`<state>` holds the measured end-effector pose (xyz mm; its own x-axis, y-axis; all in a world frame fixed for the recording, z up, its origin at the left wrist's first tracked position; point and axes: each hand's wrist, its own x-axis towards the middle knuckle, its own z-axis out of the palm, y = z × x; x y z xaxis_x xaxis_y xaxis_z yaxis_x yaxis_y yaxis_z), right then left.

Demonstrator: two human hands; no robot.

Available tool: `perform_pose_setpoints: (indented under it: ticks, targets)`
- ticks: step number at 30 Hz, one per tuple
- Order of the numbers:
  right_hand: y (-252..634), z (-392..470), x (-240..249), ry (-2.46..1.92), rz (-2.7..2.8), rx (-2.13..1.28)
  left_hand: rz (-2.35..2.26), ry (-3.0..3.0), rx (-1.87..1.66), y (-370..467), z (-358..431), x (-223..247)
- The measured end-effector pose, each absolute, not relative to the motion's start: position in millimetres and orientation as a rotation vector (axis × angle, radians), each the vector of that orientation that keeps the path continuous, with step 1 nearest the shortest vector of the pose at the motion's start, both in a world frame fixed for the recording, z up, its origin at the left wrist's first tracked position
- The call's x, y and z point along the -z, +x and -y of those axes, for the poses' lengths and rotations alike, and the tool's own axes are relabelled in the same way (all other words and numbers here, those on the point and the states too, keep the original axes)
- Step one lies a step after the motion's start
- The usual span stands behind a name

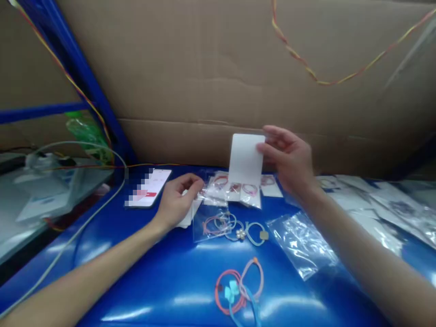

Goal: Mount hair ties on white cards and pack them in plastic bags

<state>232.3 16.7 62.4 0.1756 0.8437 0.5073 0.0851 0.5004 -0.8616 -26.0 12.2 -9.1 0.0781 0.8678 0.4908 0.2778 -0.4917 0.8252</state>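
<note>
My right hand (289, 156) is raised near the cardboard wall, its thumb and fingers closed on the edge of a blank white card (245, 159). To the left, my left hand (179, 197) is closed in a pinch at the top of a clear plastic bag (200, 234). A pink hair tie (209, 225) shows through that bag. Below this hand lies a small stack of white cards (186, 218), partly covered. Pale green hair ties (256, 234) lie beside the bag, one with a flower charm (240, 234).
Bagged hair ties on cards (251, 195) lie behind. Empty clear bags (303, 245) are at right, near more packed cards (371, 227). Loose hair ties (230, 290) lie in front on the blue table (163, 281). A phone (150, 188) and white cable (102, 206) are left.
</note>
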Motion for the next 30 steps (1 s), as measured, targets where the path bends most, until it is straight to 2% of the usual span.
perform_pose_setpoints:
  ticks: [6,20,30]
  targets:
    - [224,-8,-66,-0.842,1.341,-0.854,-1.136,1.865,-1.332,-24,-10,8]
    - [205,0,-57,-0.759,1.387,-0.933,-0.761,1.650,-1.100,-17,2,0]
    - [201,4,-56,-0.651,1.415,-0.914,-0.764,1.513,-0.991,-15,5,1]
